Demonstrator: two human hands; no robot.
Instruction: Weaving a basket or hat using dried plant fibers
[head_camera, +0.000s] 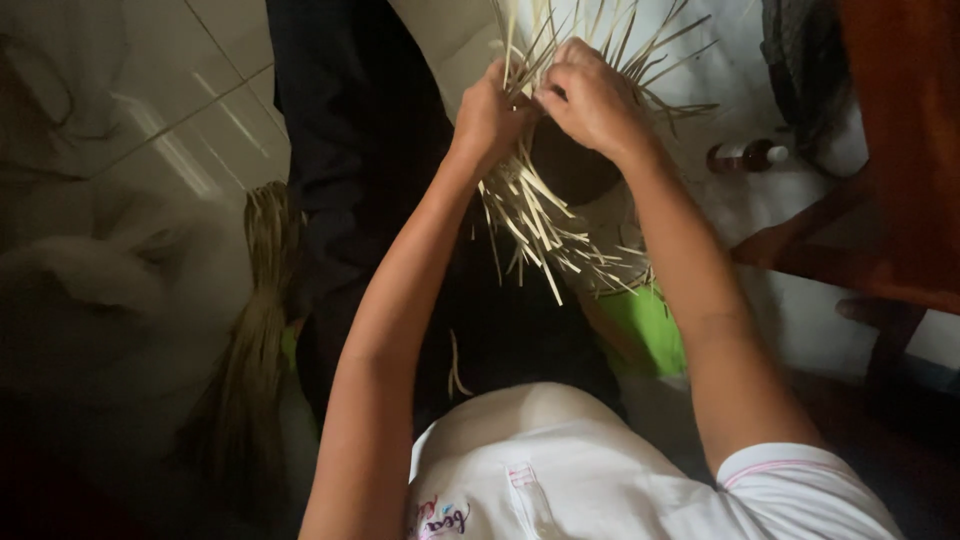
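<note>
Both my left hand (487, 112) and right hand (592, 92) are pinched tight on pale straw strips (530, 215) of a half-woven piece up front. Strip tips run off the top edge. My fingers (520, 95) are buried in them, pretty blurry too.

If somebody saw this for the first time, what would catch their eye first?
Probably the fan of pale straw strips at top centre, sticking out in all directions from a half-woven piece. The left hand and right hand meet right on it, pinching strands. After that, the bundle of dried straw lying on the floor at the left, and the dark wooden chair at the right edge.
</note>
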